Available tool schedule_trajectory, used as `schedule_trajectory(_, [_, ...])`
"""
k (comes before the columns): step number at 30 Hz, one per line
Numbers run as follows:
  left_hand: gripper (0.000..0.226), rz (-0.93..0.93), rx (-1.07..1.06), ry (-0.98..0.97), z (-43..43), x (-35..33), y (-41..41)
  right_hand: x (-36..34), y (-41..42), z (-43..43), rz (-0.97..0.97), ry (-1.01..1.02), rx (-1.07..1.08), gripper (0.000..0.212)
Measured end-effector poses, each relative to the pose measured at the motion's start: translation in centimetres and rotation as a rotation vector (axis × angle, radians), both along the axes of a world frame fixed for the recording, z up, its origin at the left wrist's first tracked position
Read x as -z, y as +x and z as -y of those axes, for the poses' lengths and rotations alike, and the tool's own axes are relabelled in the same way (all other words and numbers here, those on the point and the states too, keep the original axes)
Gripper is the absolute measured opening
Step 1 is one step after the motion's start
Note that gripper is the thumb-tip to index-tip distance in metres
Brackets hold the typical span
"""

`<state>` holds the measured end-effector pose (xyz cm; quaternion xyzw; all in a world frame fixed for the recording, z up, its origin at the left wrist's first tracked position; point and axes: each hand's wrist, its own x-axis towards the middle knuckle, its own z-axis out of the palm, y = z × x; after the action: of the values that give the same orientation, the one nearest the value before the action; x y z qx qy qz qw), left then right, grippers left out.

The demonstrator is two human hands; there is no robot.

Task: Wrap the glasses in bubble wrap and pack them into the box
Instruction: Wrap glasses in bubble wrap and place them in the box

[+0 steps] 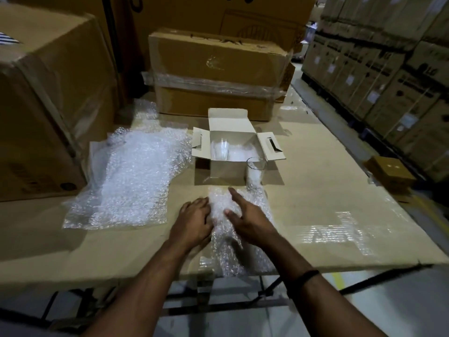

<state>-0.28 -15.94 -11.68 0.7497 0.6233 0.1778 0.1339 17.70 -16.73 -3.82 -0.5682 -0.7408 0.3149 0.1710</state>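
A bundle of bubble wrap lies on a sheet of bubble wrap at the table's near edge. My left hand presses against the bundle's left side with curled fingers. My right hand rests on its right side, fingers straight and pointing away. A clear glass stands upright just in front of the small open white box. Inside the box stands another clear glass beside some white wrapped material.
A pile of loose bubble wrap lies at the left. Large cardboard cartons stand behind and at the left. A small brown box sits at the table's right edge. Stacked cartons line the right.
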Motion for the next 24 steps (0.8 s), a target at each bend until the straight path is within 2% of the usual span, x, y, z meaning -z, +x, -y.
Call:
schedule_trajectory(1, [0.056, 0.042, -0.016, 0.029, 0.1, 0.0, 0.1, 0.5, 0.8, 0.0, 0.044, 0.089, 0.031, 0.059])
schedule_trajectory(3, [0.055, 0.171, -0.058, 0.097, 0.4, -0.3, 0.2, 1.7, 2.0, 0.2, 0.338, 0.189, -0.026, 0.059])
schedule_trajectory(5, [0.054, 0.235, -0.043, 0.156, 0.9, -0.9, 0.2, 3.6, 2.7, 0.8, 0.526, 0.120, -0.108, 0.065])
schedule_trajectory(7, [0.050, 0.179, 0.011, 0.139, 1.4, -1.1, 0.2, 4.7, 2.6, 1.6, 0.495, 0.059, -0.100, 0.066])
schedule_trajectory(9, [0.047, 0.068, 0.032, 0.054, 1.4, -1.0, 0.2, 4.4, 2.6, 1.8, 0.367, 0.105, -0.003, 0.062])
schedule_trajectory(12, [0.047, 0.006, 0.024, 0.010, 1.1, -0.8, 0.4, 2.5, 3.6, 1.9, 0.287, 0.279, 0.397, 0.058])
schedule_trajectory(14, [0.047, 0.004, 0.019, 0.018, 1.1, -0.7, 0.4, 1.7, 5.2, 1.7, 0.362, 0.141, 0.600, 0.060])
schedule_trajectory(17, [0.048, 0.019, 0.016, 0.035, 1.2, -0.8, 0.3, 1.3, 6.2, 1.0, 0.383, -0.195, 0.623, 0.046])
schedule_trajectory(19, [0.047, 0.038, 0.040, 0.049, 1.3, -1.0, 0.2, 1.0, 6.0, 0.6, 0.326, -0.283, 0.593, 0.030])
schedule_trajectory(22, [0.034, 0.026, 0.144, 0.099, 1.7, -1.1, 0.1, 0.1, 5.5, 0.0, 0.249, -0.207, 0.640, 0.012])
schedule_trajectory(24, [0.033, 0.005, 0.198, 0.126, 2.0, -1.3, 0.0, -1.3, 4.8, 0.7, 0.260, -0.061, 0.624, 0.010])
